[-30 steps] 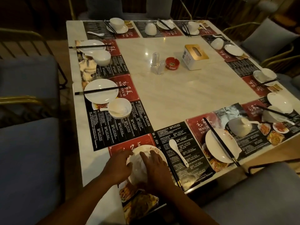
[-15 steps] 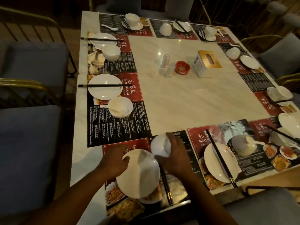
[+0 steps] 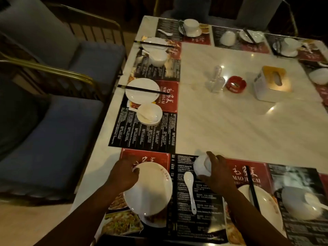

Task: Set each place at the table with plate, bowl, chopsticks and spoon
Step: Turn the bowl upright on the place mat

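While left hand (image 3: 124, 177) fingers (image 3: 135, 172) pinch the left rim of one plate (image 3: 150, 190), right hand (image 3: 221, 176) fingers (image 3: 212, 157) wrap one bowl (image 3: 201, 166) over the near mat (image 3: 200, 201); contact with mat: cannot tell. One spoon (image 3: 190, 190) lies between plate and right hand. Worktop (image 3: 248, 130), left edge: two more plates, each with one chopsticks (image 3: 142, 89) pair across, plus two bowls.

Plate (image 3: 150, 190) on placemat (image 3: 198, 196), spoon (image 3: 190, 190) just right of it, bowl (image 3: 202, 167) behind spoon
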The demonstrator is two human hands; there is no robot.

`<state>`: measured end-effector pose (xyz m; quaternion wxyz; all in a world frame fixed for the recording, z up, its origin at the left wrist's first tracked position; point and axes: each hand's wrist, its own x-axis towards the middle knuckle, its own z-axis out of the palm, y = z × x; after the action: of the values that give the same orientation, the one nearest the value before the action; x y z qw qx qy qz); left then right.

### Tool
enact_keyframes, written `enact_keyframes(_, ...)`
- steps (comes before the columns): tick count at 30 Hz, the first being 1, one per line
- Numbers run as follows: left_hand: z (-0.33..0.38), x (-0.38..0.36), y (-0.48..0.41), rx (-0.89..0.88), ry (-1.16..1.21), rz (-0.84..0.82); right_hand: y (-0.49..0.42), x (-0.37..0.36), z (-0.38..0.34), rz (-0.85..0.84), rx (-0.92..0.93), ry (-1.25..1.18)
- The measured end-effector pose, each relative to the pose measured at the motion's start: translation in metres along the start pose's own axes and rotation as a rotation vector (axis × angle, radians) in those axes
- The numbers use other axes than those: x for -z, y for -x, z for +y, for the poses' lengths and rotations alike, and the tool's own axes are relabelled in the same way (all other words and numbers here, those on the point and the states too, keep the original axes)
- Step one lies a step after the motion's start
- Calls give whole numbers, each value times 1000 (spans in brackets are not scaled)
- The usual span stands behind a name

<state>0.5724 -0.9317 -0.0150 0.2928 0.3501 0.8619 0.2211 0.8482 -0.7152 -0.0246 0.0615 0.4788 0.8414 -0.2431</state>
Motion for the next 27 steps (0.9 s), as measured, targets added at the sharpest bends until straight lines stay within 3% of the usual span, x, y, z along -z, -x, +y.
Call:
enact_keyframes(8,-4,-1,0,42,-21,-29,2,3,-9,-42,-17,45)
enact_keyframes(11,-7,-1,-10,3,-41,-51,16,8,-35,148,29,155)
enact_keyframes(13,-8,-3,-17,-40,-82,-92,32,3,-64,220,91,42)
enact_keyframes(15,-10,-7,-21,-66,-118,-133,50,-12,-91,40,58,-133)
enact_keyframes(18,-12,-10,-25,-93,-140,-160,75,-46,-116,-237,-50,-189)
enact_keyframes(21,-16,-11,-28,-147,-173,-164,91,-73,-131,-259,-169,-228)
enact_keyframes(27,-29,0,-24,-148,-90,-190,102,-93,-147,-167,-221,-247)
